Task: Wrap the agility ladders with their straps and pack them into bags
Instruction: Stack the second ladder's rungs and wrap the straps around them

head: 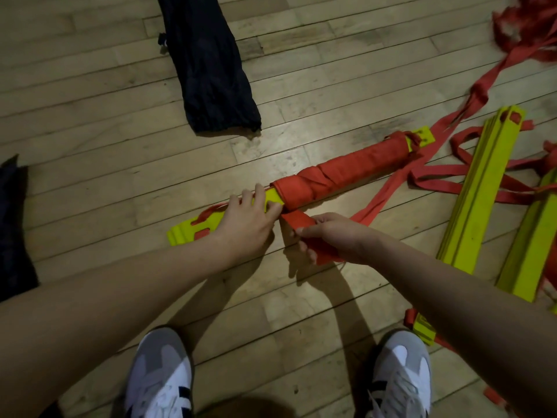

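Observation:
A stack of yellow ladder rungs (193, 229) lies slantwise on the wooden floor, its middle and right part wound in red strap (346, 173). My left hand (247, 218) grips the bare yellow part just left of the wrapping. My right hand (328, 236) holds the loose red strap end (294, 220) right below the bundle, fingers curled round it. The free strap runs off to the right. A dark bag (211, 64) lies flat beyond the bundle.
Two more yellow rung stacks (479, 188) with tangled red straps (530, 28) lie at the right. Another yellow rung end (423, 328) sits by my right shoe (401, 375). Dark fabric (15, 227) lies at the left edge. My left shoe (159, 375) is below.

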A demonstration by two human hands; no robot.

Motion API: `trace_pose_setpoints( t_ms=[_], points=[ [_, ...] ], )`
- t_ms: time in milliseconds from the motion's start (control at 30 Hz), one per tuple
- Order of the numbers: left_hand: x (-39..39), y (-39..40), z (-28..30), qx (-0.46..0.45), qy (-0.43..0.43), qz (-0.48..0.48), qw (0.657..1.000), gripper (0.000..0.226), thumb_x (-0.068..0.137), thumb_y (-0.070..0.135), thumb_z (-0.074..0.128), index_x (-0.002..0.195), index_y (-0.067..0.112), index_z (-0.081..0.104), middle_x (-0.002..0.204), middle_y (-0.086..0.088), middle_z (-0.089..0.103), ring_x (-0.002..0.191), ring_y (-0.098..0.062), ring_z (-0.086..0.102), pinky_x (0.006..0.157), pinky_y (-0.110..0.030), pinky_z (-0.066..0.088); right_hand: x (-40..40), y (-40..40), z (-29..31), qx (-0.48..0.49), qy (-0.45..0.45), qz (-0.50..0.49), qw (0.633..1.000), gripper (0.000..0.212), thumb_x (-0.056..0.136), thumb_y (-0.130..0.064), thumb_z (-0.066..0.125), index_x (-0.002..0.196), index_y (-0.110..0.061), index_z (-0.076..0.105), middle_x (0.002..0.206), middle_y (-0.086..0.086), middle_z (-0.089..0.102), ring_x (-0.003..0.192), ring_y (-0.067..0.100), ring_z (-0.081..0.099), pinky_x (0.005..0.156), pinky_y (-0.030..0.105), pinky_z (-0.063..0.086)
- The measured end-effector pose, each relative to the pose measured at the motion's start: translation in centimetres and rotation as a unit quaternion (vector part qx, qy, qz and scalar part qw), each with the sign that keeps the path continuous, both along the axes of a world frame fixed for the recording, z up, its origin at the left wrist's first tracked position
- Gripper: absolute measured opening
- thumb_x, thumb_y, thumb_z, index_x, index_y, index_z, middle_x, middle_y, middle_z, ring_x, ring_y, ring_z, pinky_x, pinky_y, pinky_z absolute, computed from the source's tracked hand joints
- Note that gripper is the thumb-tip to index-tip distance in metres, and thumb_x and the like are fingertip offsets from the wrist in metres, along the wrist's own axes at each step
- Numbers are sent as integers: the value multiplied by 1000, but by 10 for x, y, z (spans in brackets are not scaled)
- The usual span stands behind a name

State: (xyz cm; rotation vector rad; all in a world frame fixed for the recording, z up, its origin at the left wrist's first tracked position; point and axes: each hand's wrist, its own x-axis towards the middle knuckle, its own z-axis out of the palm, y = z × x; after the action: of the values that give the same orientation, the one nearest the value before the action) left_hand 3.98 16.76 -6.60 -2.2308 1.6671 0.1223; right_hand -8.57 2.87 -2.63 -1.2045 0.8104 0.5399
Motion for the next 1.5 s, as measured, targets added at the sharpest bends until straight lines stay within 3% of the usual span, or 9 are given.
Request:
trace_pose_setpoints(
  t_ms=[100,200,633,833,933,1033,1200,1367,1500],
  points=[
    [6,-1,9,-29,12,42,999,53,80,22,69,123,9,42,113,-20,58,88,-36,61,69,-39,52,-3,2,1,-14,8,-9,1000,15,100,-14,48,98,-3,57,67,8,61,48,14,55,46,22,46],
    [12,-6,12,-33,56,131,989,60,92,29,56,139,7,26,120,-12,53,104,-29,55,73,-35,43,-3,5,-2,-43,10,-12,999,21,101,-18,48,91,-4,60,58,4,54,43,12,48,45,24,44],
    [23,-29,18,2,60,204,977,50,91,29,60,130,9,36,120,-13,51,107,-30,52,68,-35,37,7,-1,11,-48,-30,10,998,25,102,-16,44,84,-4,57,48,0,48,39,11,43,49,25,44],
    [33,-25,15,-19,-56,151,987,63,86,22,62,138,3,32,119,-14,51,104,-28,53,77,-33,47,6,-4,18,30,-40,18,999,15,100,-11,47,95,-1,57,71,11,67,60,17,65,50,20,50],
    [26,-12,5,-52,-108,62,991,59,73,41,73,120,9,59,100,-5,59,85,-22,57,67,-30,46,3,-3,12,64,-35,-21,997,10,97,-6,50,102,0,57,77,13,69,67,19,67,62,26,56],
    [10,6,-8,-83,-60,33,994,75,78,61,56,126,3,55,117,-13,56,95,-30,54,79,-38,46,2,4,7,57,-25,-46,997,8,97,-5,49,95,-2,56,77,13,69,64,18,67,59,25,55],
    [-7,23,-10,-133,24,27,990,48,83,32,54,117,0,61,115,-33,57,95,-47,61,82,-50,52,-2,11,3,3,0,-26,1000,13,98,-4,46,105,3,55,82,16,69,65,17,68,61,25,57],
    [1,15,7,-47,99,98,989,59,89,41,56,139,22,30,114,-14,50,104,-35,53,73,-35,41,-10,12,1,0,13,-1,1000,13,97,-2,46,105,2,55,90,17,71,79,25,69,81,34,56],
    [5,7,13,-29,105,138,984,68,91,28,55,145,18,15,122,-14,46,112,-34,49,80,-40,45,-11,7,7,19,20,7,1000,11,96,0,48,102,4,57,92,17,72,77,22,71,68,25,59]
  ],
)
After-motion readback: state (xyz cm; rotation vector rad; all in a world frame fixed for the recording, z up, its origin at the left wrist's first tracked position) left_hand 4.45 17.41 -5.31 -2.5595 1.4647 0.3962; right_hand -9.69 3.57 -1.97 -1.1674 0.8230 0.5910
